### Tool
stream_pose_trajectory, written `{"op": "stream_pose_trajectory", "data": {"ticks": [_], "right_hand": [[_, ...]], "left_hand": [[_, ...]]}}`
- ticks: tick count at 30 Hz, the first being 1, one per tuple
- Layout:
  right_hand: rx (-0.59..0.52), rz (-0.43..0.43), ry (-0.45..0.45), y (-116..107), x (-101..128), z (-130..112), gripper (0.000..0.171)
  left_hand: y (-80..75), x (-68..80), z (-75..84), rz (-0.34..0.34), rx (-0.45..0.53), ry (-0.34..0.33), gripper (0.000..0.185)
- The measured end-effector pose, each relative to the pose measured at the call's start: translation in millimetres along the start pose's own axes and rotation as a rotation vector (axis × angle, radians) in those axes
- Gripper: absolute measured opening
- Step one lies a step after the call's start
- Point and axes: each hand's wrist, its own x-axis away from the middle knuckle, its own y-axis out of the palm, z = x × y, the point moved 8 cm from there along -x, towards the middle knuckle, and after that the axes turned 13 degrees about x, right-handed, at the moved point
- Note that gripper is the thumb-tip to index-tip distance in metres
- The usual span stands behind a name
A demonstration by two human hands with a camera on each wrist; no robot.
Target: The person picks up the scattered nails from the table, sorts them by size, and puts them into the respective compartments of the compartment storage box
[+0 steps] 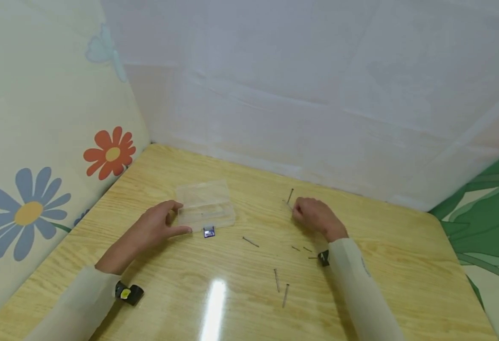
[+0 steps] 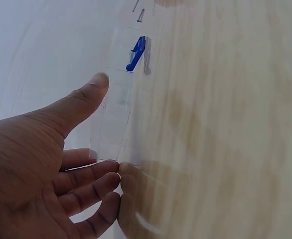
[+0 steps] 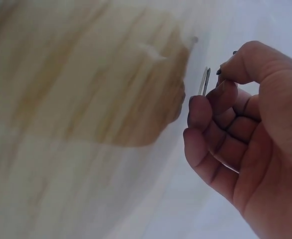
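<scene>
Pale beige sleeves point(image 1: 356, 284), black wrist-worn cameras point(image 1: 129, 292).

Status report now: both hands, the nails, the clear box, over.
Left hand open, touching clear box. Right hand pinching a nail. Loose nails scattered on table. Nothing between hand and box.

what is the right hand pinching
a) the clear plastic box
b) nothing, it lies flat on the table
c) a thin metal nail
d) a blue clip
c: the right hand pinches a thin nail between its curled fingertips, while the clear plastic box sits over by the left hand and more nails lie loose on the table.
</scene>
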Motion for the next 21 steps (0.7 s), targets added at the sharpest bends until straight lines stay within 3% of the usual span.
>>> {"op": "stream_pose_trajectory", "data": {"ticks": [21], "right_hand": [[-0.054,0.046,-0.145,-14,-18,-59,0.015]], "left_hand": [[-0.9,1.1,-1.3,0.001,0.010,0.016,0.074]]}}
